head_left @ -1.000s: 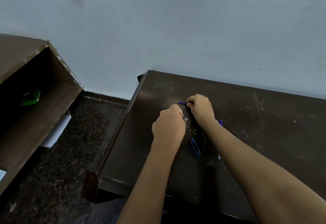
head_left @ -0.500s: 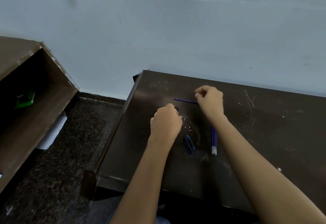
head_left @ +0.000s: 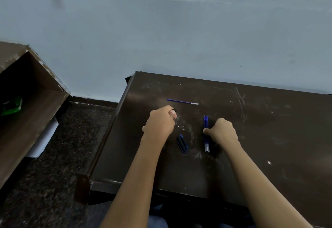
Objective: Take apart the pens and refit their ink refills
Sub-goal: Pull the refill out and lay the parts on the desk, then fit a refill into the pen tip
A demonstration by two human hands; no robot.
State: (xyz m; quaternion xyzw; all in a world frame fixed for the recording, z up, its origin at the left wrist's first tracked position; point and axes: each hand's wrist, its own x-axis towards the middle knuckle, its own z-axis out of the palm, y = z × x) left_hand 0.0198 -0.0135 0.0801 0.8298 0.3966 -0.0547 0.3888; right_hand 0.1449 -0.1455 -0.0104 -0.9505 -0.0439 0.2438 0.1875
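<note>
One blue ink refill [head_left: 181, 101] lies alone on the dark table [head_left: 260, 138], beyond both hands. My left hand [head_left: 159, 123] grips a black pen barrel [head_left: 174, 110]; only its tip shows past the thumb. My right hand [head_left: 222, 131] has its fingers curled on a bundle of blue refills [head_left: 206, 122] that lie pointing away from me. Between the hands lie two dark blue pen caps [head_left: 182, 143], side by side.
The table's left edge [head_left: 115, 122] drops to a dark speckled floor [head_left: 59, 156]. A brown open shelf unit [head_left: 27, 105] stands at the left with a green item [head_left: 12, 105] inside. A pale blue wall [head_left: 179, 39] rises behind the table.
My right hand pulled the refill out of the barrel, laid it on the table, then came back toward me onto the refill bundle. My left hand stayed put with the barrel.
</note>
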